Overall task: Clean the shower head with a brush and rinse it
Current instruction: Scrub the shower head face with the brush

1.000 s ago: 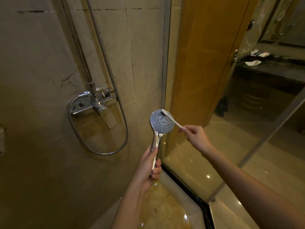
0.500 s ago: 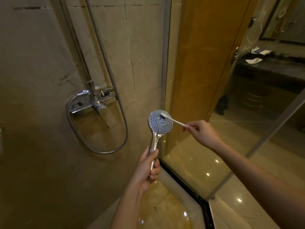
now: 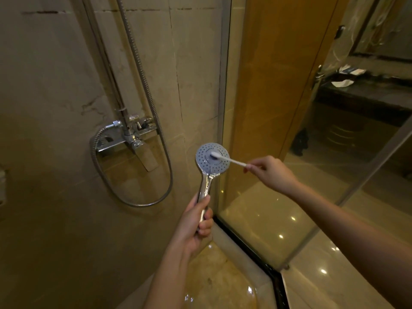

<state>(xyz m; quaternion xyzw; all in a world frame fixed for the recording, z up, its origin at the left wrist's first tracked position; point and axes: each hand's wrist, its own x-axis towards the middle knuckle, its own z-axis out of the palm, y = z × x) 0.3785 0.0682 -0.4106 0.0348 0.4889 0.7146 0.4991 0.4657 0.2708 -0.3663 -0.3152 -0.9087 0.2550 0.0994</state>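
A chrome hand shower head (image 3: 209, 163) with a round, dotted spray face points toward me in the middle of the view. My left hand (image 3: 197, 224) grips its shiny handle from below. A thin white brush (image 3: 229, 159), shaped like a toothbrush, lies across the spray face with its bristle end at the face's centre. My right hand (image 3: 267, 172) pinches the brush's far end, to the right of the head.
A chrome mixer tap (image 3: 127, 137) is fixed to the beige tiled wall at left, with a metal hose (image 3: 156, 157) looping below it. A glass shower partition (image 3: 278, 197) stands right of the head. Beyond it are a dark counter (image 3: 367, 90) and glossy floor.
The brush tip has slid from the upper right rim of the spray face to its centre. My right hand has shifted right and a little up. The left hand keeps its grip.
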